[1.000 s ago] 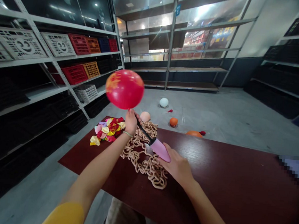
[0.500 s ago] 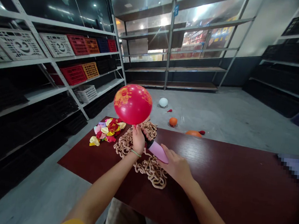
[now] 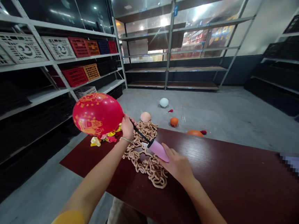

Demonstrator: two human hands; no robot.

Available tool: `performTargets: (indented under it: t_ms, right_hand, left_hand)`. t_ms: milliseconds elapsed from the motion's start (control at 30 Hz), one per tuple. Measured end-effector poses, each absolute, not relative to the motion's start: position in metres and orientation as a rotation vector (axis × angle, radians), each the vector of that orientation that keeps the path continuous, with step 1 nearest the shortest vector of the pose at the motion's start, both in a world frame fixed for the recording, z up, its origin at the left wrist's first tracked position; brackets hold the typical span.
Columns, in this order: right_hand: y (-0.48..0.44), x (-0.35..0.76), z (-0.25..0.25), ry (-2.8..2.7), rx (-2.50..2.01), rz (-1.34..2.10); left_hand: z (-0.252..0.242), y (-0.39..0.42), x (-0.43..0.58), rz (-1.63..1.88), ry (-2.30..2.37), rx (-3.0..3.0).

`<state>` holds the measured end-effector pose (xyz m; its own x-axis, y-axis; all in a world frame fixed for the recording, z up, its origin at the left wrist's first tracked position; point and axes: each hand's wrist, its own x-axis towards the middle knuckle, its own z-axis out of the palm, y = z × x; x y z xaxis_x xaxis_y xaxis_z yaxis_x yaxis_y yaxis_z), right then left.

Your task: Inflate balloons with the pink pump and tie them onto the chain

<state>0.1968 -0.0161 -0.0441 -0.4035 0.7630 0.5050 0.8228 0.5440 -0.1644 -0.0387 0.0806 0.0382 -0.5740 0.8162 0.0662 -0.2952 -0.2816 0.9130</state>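
Metal shelves (image 3: 169, 44) stand behind a dark red surface (image 3: 217, 177), with a white balloon (image 3: 164, 102) and an orange balloon (image 3: 174, 121) on the floor (image 3: 217, 111) beyond it. Over the surface's left part, the left hand (image 3: 127, 128) pinches the neck of a large red balloon (image 3: 97, 113), which points leftward above a pile of limp balloons (image 3: 112, 139). Wrapped around a pink pump (image 3: 159, 151) is the right hand (image 3: 178, 164); the pump's black rod (image 3: 142, 135) reaches the left hand. Tangled tan cords (image 3: 152, 168) lie beneath.
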Motion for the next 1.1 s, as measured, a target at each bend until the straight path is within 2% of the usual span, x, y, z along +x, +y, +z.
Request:
performTargets:
  t_ms: [267,667,1100]
  right_hand:
    - [-0.018,0.196,-0.044,-2.215,-1.318,-0.081]
    - [-0.020,0.193,-0.040,-2.260,-1.301,-0.148]
    - [-0.022,0.191,-0.040,-2.273,-1.431,-0.054]
  left_hand:
    - [0.013,0.049,0.023,1.847,1.086,0.820]
    - [0.040,0.088,-0.055,1.939,1.171,0.738]
    - [-0.002,0.061,0.013,1.825,1.107,0.773]
